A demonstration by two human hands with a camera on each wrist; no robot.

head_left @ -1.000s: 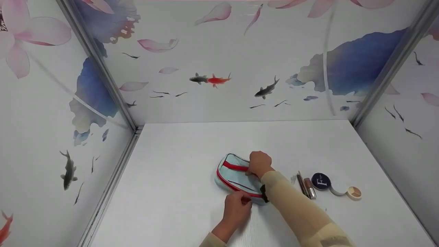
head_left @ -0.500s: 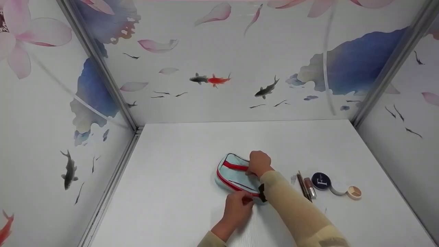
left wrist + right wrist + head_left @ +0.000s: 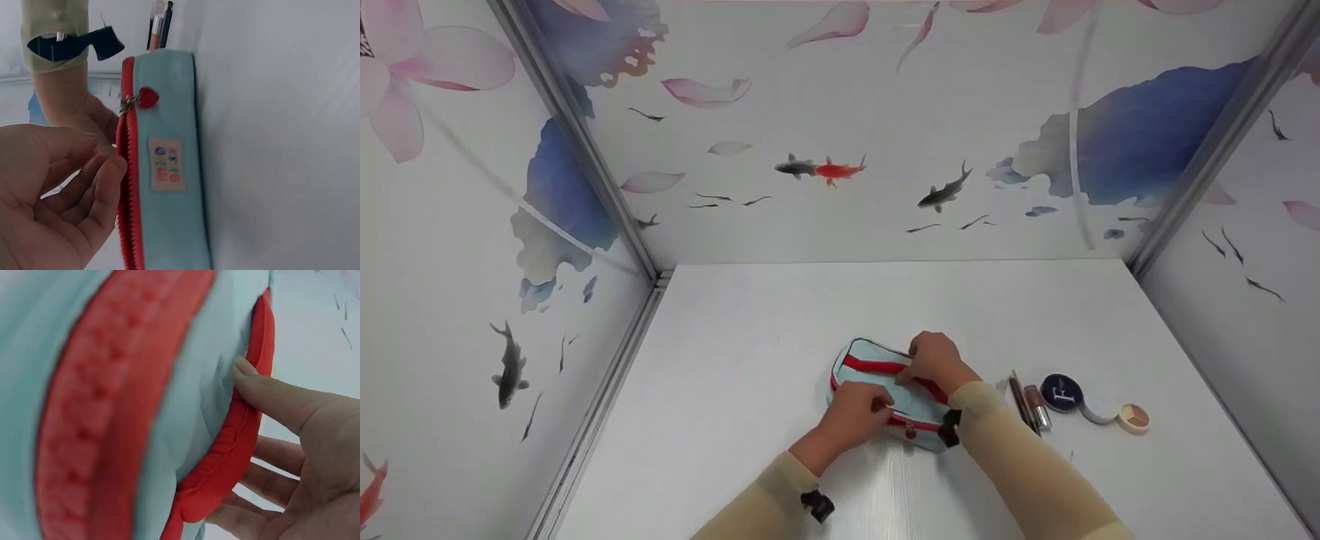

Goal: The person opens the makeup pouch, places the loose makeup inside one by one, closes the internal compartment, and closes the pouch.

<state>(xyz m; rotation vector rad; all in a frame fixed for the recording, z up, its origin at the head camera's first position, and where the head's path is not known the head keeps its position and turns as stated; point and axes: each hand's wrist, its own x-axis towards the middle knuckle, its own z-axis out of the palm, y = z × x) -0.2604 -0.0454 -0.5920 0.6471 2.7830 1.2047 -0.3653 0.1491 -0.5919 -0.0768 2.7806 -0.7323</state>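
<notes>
A light blue zip pouch [image 3: 911, 399] with red trim lies on the white table in the head view. My right hand [image 3: 939, 358] grips its red carrying strap [image 3: 225, 455], thumb on top and fingers beneath. At the near side, my left hand [image 3: 851, 414] has loosely bent fingers, and in the left wrist view its fingertips [image 3: 115, 166] touch the red zipper [image 3: 134, 191]. Thumb and fingers stand apart there. A red heart-shaped zipper pull [image 3: 148, 97] hangs at one end, and a gap shows in the zipper below it.
Right of the pouch lie slim pencils [image 3: 1020, 401], a lip gloss tube [image 3: 1037, 407], a round dark blue case [image 3: 1062, 393] and a small round palette [image 3: 1134, 418]. Printed wall panels [image 3: 840, 225] enclose the table [image 3: 720, 390] at the back and sides.
My left hand has left the near right part of the zipper and moved up and left along the pouch, uncovering the zipper pull. The right hand stays on the strap, shifting slightly.
</notes>
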